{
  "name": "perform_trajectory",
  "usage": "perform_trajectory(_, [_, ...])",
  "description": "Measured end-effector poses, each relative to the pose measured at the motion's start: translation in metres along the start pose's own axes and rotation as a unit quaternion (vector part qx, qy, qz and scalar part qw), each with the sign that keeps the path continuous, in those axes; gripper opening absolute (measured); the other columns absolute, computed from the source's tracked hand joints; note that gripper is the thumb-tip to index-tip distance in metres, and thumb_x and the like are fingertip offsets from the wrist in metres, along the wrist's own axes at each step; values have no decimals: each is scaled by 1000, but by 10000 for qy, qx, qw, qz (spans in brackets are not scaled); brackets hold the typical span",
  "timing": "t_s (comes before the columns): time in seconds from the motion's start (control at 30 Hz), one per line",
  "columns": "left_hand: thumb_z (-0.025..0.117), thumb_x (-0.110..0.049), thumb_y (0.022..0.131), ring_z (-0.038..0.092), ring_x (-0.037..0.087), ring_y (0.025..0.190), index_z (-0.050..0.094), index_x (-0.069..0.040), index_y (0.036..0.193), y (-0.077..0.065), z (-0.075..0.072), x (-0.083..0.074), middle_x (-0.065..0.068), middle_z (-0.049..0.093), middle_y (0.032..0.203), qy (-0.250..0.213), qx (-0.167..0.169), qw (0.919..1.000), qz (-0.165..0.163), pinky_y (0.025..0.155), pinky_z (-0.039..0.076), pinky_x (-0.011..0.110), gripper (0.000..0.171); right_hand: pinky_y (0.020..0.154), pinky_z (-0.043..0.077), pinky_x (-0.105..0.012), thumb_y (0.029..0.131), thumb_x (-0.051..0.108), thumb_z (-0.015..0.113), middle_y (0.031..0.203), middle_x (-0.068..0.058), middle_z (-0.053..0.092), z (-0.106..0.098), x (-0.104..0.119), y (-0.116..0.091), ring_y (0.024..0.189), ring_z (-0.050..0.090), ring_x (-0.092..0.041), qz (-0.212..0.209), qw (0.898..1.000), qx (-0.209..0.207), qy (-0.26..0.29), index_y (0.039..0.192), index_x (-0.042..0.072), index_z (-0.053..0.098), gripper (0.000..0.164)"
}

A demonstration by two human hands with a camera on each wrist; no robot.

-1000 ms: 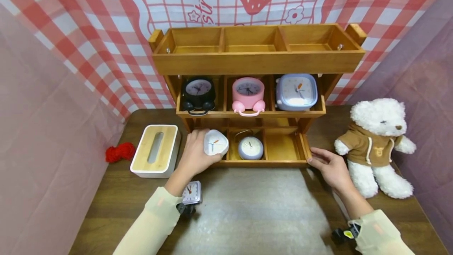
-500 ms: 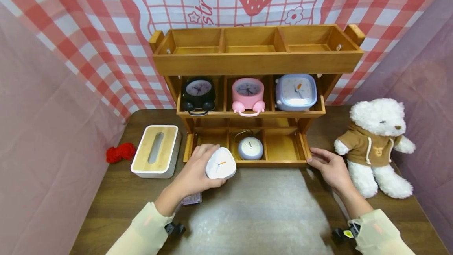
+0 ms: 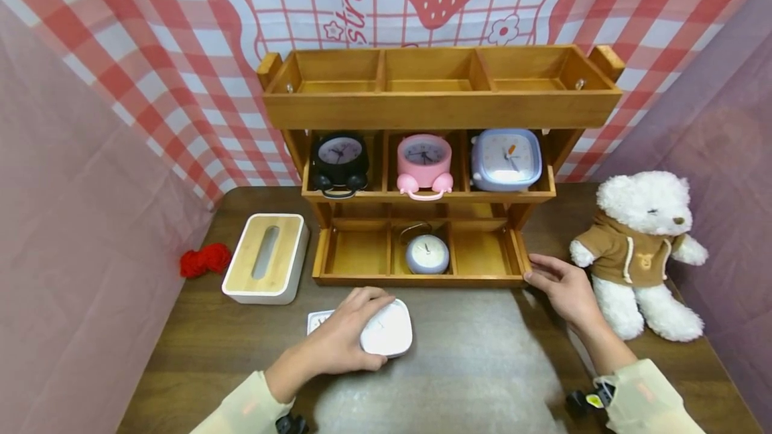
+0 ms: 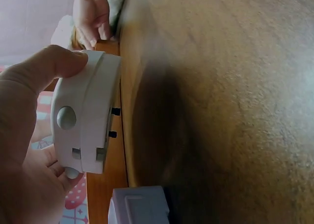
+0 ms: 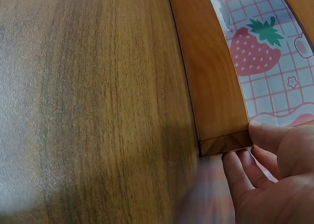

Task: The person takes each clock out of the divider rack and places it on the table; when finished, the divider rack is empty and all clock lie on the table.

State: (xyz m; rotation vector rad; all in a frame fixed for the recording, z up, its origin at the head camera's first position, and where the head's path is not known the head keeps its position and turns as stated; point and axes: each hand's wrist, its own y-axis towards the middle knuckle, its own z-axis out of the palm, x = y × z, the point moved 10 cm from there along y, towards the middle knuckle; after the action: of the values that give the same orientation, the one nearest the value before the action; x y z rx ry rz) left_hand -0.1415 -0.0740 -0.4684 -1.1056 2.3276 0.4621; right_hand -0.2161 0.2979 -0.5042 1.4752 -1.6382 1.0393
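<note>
Red yarn bundle [image 3: 205,260] lay at the far left, just beside a white tissue box [image 3: 246,266] with a wood top. Small square clock [image 3: 317,321] sat on the table [image 3: 193,353], mostly hidden by the left hand [image 3: 340,337]. That hand gripped a white clock [image 3: 391,328], thumb on 1 side, fingers on the other; left wrist view showed it raised over the table, in front of the wooden shelf [image 3: 443,111]. Middle tier held 3 clocks, 1 per compartment: black clock [image 3: 340,153], pink clock [image 3: 425,161], blue clock [image 3: 508,161]. Bottom tier, center compartment: round clock [image 3: 427,254]. Right hand [image 3: 563,286] pinched the shelf's bottom right front corner, thumb on 1 face, fingertips at the end. Teddy bear [image 3: 644,253], white with brown hoodie, sat near that hand, far right.
</note>
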Motion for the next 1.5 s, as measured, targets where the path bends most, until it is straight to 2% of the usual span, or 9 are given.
perform_trajectory(0.27, [90,-35,69,44,23,138,48,-10,151,-1,12,1,5,50,147,191,246,9995,45,113,42,47,96,76,52,-11,97,20,72,131,-31,63,-2,3,-1,94,60,15,7,9999,-94,-77,141,-6,57,53])
perform_trajectory(0.5, [89,-36,72,44,22,140,46,-12,154,-2,17,4,4,48,149,286,435,9986,-77,114,41,46,96,77,51,-10,98,21,71,132,-31,62,0,3,-2,93,59,17,124,9999,-49,-97,142,-6,56,54])
perform_trajectory(0.77, [87,-36,75,42,23,143,42,-13,156,-2,18,7,4,46,152,380,664,9969,-167,117,39,46,96,78,51,-10,98,19,71,132,-31,62,0,2,-2,94,60,16,80,9999,-64,-40,142,-7,56,53])
perform_trajectory(1.03, [88,-42,75,42,27,143,40,-13,157,-2,15,3,8,45,155,457,713,9964,-37,117,39,48,100,78,51,-10,98,20,71,132,-31,63,0,3,-2,94,60,16,62,9999,-42,-92,142,-6,56,53])
perform_trajectory(1.17, [84,-49,78,43,24,142,43,-14,156,2,9,2,6,45,155,433,597,9973,10,116,40,47,95,78,51,-10,98,20,71,132,-31,63,0,2,-2,94,60,16,50,9999,-50,-92,141,-6,56,53])
perform_trajectory(1.3, [77,-46,87,45,24,141,48,-13,153,11,-3,1,7,49,152,491,221,9985,42,115,41,46,79,77,51,-10,97,20,71,131,-30,63,0,1,-1,94,59,16,29,9999,-49,-115,141,-6,57,53])
perform_trajectory(1.43, [72,-41,93,49,26,139,52,-12,149,25,-17,3,8,53,149,608,-167,9980,-61,114,42,45,66,77,51,-10,98,21,71,132,-30,63,0,1,-1,94,59,16,30,9999,-21,-139,142,-6,56,54])
perform_trajectory(1.5, [73,-39,93,52,26,136,53,-12,148,35,-22,6,8,54,147,587,-258,9978,-166,113,44,45,64,77,51,-10,98,22,71,133,-30,63,0,1,-1,94,59,17,50,9999,2,-143,142,-6,56,54])
